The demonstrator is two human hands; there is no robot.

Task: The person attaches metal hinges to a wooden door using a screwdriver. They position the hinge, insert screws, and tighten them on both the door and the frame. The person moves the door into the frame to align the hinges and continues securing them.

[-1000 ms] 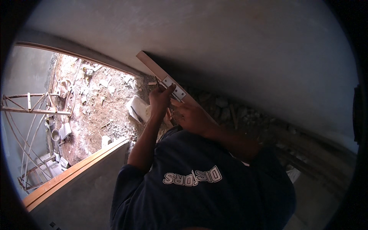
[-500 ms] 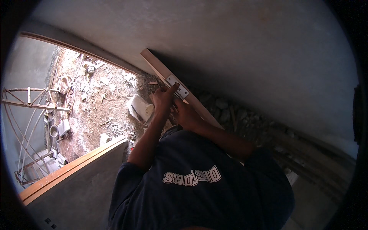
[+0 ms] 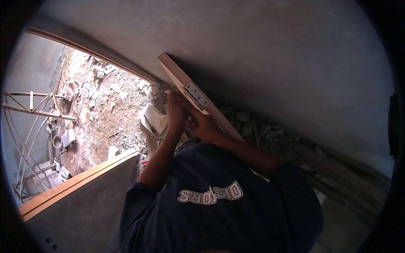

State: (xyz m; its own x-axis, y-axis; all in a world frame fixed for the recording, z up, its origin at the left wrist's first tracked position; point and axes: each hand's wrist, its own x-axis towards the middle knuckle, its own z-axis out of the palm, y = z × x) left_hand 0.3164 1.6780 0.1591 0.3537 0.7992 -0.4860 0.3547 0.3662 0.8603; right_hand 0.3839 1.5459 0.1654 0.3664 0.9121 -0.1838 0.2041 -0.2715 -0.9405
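A pale wooden door (image 3: 174,71) stands on edge, leaning beside the grey wall. A metal hinge (image 3: 196,96) with several screw holes lies against its narrow edge. My left hand (image 3: 174,113) is just left of the hinge and apart from it, with one finger stretched away from the others and nothing visible in it. Close against it, below the hinge, my right hand (image 3: 203,125) has its fingers curled in. Whatever those fingers hold, if anything, is too small and dark to make out.
A doorway with a wooden frame (image 3: 80,184) opens on the left onto rubble-strewn ground (image 3: 107,99). A whitish bag-like thing (image 3: 151,118) lies beside my left forearm. Stones (image 3: 270,131) line the foot of the wall (image 3: 287,59). Outside stands a wooden pole structure (image 3: 40,110).
My left hand has come off the hinge and moved slightly left, leaving the hinge plate uncovered. My right hand stays nearly where it was, just below the hinge.
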